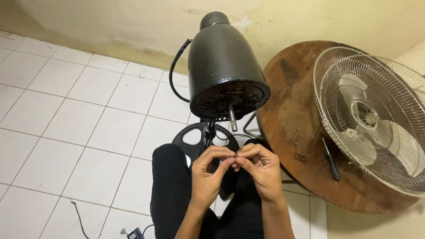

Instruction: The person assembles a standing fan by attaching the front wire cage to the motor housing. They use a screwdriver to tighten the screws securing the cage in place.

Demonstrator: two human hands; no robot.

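— What have you got on?
— Black trousers over both my legs, plain cloth, no pattern I can see.
— And sleeves?
— None. My left hand and right hand are bare, forearms uncovered, no rings or watch showing.

The motor housing stands on its stand base on the floor, close to the wall behind it. To the right of the motor housing sits the round surface, and on it, farther right, lies the fan cage with the blades inside. A screwdriver rests on the surface beside the cage. In front of the motor housing, the left hand and right hand meet, fingertips touching around a small part.
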